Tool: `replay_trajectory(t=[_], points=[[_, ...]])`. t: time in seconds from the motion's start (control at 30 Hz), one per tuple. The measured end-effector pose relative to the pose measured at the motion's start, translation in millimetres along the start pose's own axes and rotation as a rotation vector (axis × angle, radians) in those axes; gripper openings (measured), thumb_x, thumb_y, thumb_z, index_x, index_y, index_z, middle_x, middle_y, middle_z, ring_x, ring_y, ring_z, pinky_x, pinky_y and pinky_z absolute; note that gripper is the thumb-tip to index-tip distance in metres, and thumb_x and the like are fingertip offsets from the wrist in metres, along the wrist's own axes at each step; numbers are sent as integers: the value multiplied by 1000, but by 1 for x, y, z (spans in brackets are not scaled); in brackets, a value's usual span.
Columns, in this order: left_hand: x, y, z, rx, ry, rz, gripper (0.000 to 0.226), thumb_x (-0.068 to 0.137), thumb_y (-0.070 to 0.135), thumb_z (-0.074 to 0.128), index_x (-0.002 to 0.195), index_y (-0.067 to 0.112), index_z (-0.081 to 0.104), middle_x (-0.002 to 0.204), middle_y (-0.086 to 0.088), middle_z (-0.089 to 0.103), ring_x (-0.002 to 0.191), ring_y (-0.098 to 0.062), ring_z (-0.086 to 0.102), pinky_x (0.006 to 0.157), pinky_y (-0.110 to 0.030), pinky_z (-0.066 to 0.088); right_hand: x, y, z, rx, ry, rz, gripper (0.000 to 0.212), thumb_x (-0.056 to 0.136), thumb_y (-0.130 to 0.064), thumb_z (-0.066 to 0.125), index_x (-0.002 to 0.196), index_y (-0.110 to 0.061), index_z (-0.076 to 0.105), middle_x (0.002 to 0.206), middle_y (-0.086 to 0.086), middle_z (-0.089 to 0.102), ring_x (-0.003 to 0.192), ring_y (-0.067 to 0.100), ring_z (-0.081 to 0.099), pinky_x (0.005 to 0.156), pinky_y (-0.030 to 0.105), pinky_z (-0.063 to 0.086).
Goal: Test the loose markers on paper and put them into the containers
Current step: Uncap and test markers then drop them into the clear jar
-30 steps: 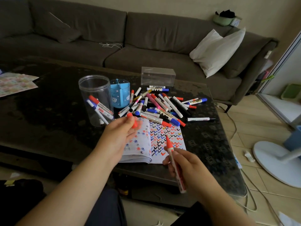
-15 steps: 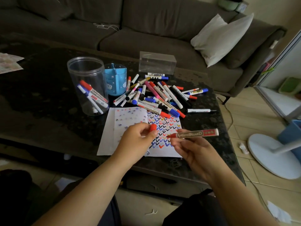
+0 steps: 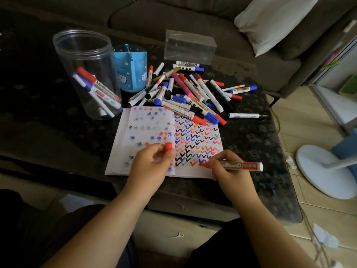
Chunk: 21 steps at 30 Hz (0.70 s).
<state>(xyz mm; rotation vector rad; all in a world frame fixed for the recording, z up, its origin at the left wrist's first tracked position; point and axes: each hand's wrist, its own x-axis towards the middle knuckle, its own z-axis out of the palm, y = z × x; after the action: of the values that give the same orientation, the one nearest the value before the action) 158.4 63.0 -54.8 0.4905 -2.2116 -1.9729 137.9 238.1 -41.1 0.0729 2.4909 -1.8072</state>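
On the dark table point(image 3: 58, 132) lies an open notebook point(image 3: 146, 132), its left page dotted with faint stars and its right page filled with rows of red, blue, black and yellow ticks. Over the lower edge of the right page, the right hand point(image 3: 229, 171) grips a red marker point(image 3: 237, 165) near its front end, thumb and fingers closed round the barrel just behind the uncapped tip. The marker lies almost level, its red tip pointing left and resting at or just above the paper beside the last red tick of the bottom row; whether it touches cannot be told. The rear of the barrel sticks out to the right of the fingers, past the page edge and over the table.

Beside it, the left hand point(image 3: 152, 163) rests on the notebook's fold, fingers curled, pinching the red cap point(image 3: 168, 147) between thumb and forefinger so that it stands up above the knuckles. The two hands are near each other but apart.

Behind the notebook sits a heap of loose markers point(image 3: 193, 93), some overlapping the top of the right page. To the left stands a tall clear jar point(image 3: 85, 60) with a few markers leaning inside, just beside it a blue pen holder point(image 3: 131, 68), and farther back a clear box point(image 3: 190, 46). A grey sofa point(image 3: 173, 16) with a white cushion point(image 3: 280, 22) runs behind the table
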Motion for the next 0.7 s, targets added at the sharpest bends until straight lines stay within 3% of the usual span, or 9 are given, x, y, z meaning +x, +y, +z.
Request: replay_trajectory(t=[0.33, 0.5, 0.7], points=[[2, -8, 1, -36, 9, -10, 8, 86, 26, 64, 79, 25, 67, 84, 7, 72, 86, -9, 67, 81, -27, 50, 5, 12, 7, -65, -11, -86, 26, 84, -14, 66, 68, -7, 47, 53, 9, 55, 44, 7, 46, 48, 19, 37], [1, -7, 1, -47, 4, -13, 7, 86, 27, 63, 81, 25, 67, 85, 8, 72, 87, -7, 67, 80, -24, 49, 5, 12, 7, -135, -22, -58, 27, 85, -13, 65, 69, 0, 47, 56, 15, 56, 44, 8, 46, 46, 21, 38], [1, -7, 0, -61, -7, -21, 7, 87, 26, 63, 82, 24, 67, 86, 8, 72, 88, -7, 67, 81, -25, 49, 5, 13, 6, -156, 42, -65, 27, 83, -12, 66, 66, -3, 47, 60, 18, 55, 51, 14, 45, 49, 25, 36]])
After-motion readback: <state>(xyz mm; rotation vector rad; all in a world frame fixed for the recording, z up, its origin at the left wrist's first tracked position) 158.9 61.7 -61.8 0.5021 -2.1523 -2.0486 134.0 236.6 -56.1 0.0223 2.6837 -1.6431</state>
